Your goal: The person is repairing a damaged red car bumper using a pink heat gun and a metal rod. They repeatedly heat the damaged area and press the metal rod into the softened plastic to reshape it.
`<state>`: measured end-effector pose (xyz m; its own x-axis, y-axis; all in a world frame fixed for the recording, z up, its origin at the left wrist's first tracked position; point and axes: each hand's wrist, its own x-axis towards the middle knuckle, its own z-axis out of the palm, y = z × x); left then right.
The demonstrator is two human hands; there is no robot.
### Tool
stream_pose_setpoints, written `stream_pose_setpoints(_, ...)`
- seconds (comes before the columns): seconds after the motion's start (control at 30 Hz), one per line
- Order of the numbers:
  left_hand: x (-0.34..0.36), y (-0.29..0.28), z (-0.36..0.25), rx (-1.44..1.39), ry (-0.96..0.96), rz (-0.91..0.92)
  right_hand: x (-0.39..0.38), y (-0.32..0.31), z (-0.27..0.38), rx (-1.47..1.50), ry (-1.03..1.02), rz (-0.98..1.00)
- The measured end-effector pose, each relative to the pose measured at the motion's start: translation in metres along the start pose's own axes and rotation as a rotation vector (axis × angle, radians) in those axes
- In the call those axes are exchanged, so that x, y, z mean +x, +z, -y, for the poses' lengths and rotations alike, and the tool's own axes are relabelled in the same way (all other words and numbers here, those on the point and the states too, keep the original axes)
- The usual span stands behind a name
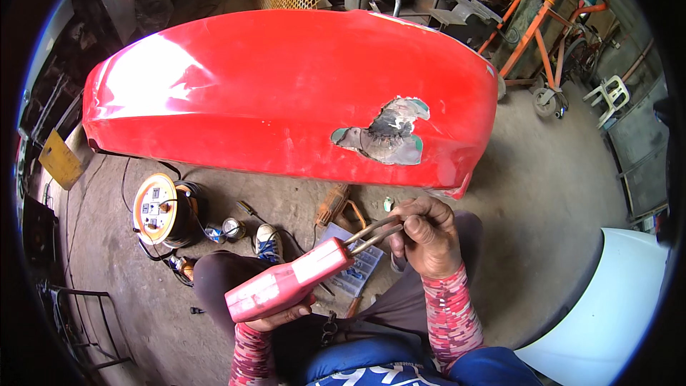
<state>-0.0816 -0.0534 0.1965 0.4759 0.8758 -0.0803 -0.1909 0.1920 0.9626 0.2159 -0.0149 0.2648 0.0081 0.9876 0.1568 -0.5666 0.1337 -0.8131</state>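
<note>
My left hand (284, 316) is closed around the underside of a red hot stapler (293, 280), a gun-shaped plastic-repair tool with two metal prongs pointing up to the right. At the prong ends, my right hand (432, 237) has its thumb and fingers closed; whether a small staple is between them is hidden. Beyond both hands lies a large red car bumper (286, 93). Its right part has a ragged patch (389, 136) of bared grey and dark material, with a row of small marks like staples along a crack.
Between my legs lies a clear compartment box (357, 271) of small parts, with an orange-brown power tool (333, 206) beyond it. A cable reel (154, 209) and a can (233, 228) stand left. A pale panel (600, 314) lies right; an orange trolley (547, 36) stands far right.
</note>
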Motion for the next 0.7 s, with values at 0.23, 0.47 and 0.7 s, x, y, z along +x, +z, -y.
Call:
stream_pose_setpoints(0.23, 0.004, 0.004, -0.007, -0.139, 0.009, -0.016, 0.006, 0.007, 0.004, 0.015, 0.048, -0.067)
stream_pose_setpoints(0.47, 0.002, 0.004, -0.008, 0.148, 0.015, 0.015, 0.008, -0.002, 0.012, 0.002, 0.114, -0.035)
stream_pose_setpoints(0.7, 0.013, 0.018, 0.002, 0.004, 0.053, 0.064, 0.011, -0.003, 0.011, -0.046, 0.064, -0.145)
